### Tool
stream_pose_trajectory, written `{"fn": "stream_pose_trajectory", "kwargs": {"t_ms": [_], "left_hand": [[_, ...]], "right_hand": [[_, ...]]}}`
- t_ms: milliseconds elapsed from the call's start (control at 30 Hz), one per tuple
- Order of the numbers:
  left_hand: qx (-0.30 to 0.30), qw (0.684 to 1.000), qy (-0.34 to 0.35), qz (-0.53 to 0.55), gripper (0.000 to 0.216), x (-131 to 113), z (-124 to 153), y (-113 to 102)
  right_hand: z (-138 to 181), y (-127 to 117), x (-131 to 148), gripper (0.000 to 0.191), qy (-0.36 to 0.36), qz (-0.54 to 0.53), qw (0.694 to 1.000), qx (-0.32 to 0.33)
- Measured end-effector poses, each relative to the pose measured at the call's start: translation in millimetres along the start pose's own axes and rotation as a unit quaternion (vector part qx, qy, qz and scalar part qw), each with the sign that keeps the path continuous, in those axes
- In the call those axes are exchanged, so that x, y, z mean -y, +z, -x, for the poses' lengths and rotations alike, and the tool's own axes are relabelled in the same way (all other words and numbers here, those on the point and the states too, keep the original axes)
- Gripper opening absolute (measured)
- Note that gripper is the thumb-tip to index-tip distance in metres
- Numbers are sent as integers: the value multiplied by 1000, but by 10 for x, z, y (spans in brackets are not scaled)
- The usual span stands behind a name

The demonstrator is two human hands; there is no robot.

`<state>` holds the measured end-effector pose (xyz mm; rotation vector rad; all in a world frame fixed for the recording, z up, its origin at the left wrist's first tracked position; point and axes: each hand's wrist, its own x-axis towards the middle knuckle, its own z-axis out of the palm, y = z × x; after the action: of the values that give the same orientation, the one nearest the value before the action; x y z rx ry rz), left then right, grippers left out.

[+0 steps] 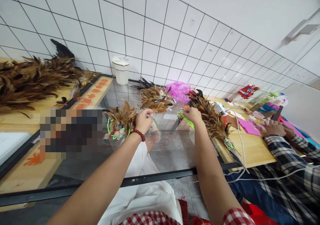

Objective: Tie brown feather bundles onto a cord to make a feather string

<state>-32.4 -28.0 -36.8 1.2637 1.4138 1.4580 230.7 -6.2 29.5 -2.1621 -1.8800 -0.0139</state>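
Note:
My left hand [144, 123], with a beaded bracelet at the wrist, is closed in a pinch above the glass tabletop [172, 151]. Whatever lies between its fingertips is too small to make out. Just left of it lies a brown feather bundle [123, 115] with green, red and pale cords at its lower end. My right hand [193, 115] is closed on a bunch of bright green cords [186, 120], which hang loose from its fingers. Beyond and between my hands rests another feather bundle [156, 98] with black tips. To the right of my right hand lies a long feather bundle [211, 116].
A white lidded cup [121, 69] stands by the tiled wall. A crumpled purple plastic bag [178, 90] lies near the feathers. More feathers [37, 81] cover the left table. At right, a co-worker's hands [275, 129] are near pink sheets [250, 127]; a white cable [241, 138] crosses the edge.

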Motion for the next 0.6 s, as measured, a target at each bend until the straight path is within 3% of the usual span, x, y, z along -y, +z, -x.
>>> {"fn": "stream_pose_trajectory", "kwargs": {"t_ms": [67,133,233,367,433,533,600], "left_hand": [[-2,1000,5,-11,16,-12,5,-2],[1,1000,6,-28,18,-22,9,-6],[12,998,1,-57,22,-34,12,-17],[16,997,10,-70,23,-39,13,-27],[15,997,15,-70,22,-38,13,-28],[15,997,17,-67,22,-36,12,-27],[14,998,16,-63,21,-36,11,-25]], "right_hand": [[-17,-4,-13,19,19,-77,996,-49],[-45,-28,-27,24,15,-233,965,-123],[-88,-92,-25,28,-15,-463,865,-194],[-96,-179,-3,23,-33,-631,749,-199],[-81,-210,-2,21,-34,-654,736,-172],[-59,-242,0,18,-22,-636,753,-168],[-54,-262,11,17,-18,-660,728,-184]]}}
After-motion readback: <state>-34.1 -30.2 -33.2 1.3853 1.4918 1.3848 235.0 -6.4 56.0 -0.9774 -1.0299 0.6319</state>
